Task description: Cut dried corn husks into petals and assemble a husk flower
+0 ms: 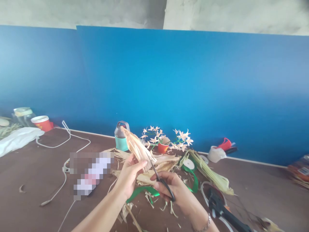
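Observation:
My left hand (131, 172) grips a dried corn husk (135, 143) near its lower end, and the husk's pointed tip leans up to the left. My right hand (175, 187) is wrapped round the black handles of a pair of scissors (165, 187). The scissor blades reach up to the husk's lower right edge; whether they are parted I cannot tell. Below and behind both hands lie more husks (166, 161), a green ribbon (142, 190) and small cut scraps (149, 198).
Husk flowers (183, 138) stand around a red paper cup (163, 146) beside a teal flask (121, 141). A black glue gun (217, 204) lies at right. White cable (64, 174) and another red cup (42, 124) are at left. A blue partition (181, 80) borders the table.

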{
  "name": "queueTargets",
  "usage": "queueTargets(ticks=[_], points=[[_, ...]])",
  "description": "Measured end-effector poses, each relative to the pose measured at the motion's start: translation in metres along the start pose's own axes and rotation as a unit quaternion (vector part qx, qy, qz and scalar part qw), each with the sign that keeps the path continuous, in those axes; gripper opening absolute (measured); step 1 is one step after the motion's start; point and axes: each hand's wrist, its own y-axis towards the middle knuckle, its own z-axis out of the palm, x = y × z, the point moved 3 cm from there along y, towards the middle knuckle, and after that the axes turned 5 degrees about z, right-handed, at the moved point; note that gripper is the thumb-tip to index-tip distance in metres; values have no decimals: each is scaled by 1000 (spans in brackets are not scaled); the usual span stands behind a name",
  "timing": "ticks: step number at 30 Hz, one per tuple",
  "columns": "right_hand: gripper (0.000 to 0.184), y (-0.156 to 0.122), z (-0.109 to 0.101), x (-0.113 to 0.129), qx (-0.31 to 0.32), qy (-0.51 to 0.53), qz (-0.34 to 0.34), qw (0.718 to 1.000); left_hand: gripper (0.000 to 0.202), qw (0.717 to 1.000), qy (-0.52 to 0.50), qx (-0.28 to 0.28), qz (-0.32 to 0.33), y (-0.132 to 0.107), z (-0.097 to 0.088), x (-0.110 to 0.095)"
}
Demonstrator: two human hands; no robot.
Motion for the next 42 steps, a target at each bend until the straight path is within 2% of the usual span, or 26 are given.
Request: queueTargets(ticks=[16,26,30,34,42], points=[[49,-2,0,2,0,-16,-19,1000,32,1000,-1,10,-28,2,-3,2],[46,0,-8,-5,3,-45,2,999,39,995,86,17,-46,1,-5,-8],[46,-1,-6,-3,10,-33,-7,999,44,994,92,39,-42,1,-4,-9],[44,-1,-7,-3,15,-26,-6,1000,50,993,97,37,-53,2,-5,-10],[38,-4,-9,-2,21,-46,-3,999,45,989,122,44,-65,1,-7,-15]])
